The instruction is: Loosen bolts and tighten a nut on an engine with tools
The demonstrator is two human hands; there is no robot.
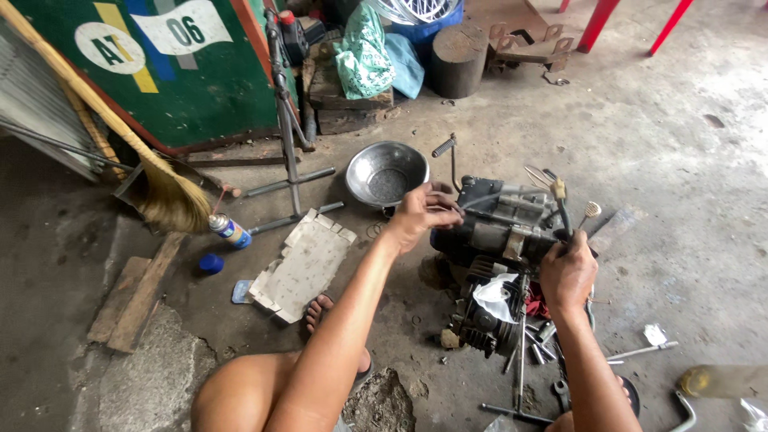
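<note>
— Gripping what, the left hand [420,214]?
— The dark greasy metal engine block [496,232] on the concrete floor [656,160], at its nine o'clock edge. The right hand [566,272] closed round a slim tool handle [563,210] (three o'clock). A round steel bowl [386,174] sat at eleven.

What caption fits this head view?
Both hands, left and right, work on a small engine beside a metal bowl.

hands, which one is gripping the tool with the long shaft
The right hand, fist closed round the tool's handle beside the engine. The left hand rests on the engine's near end instead.
</note>
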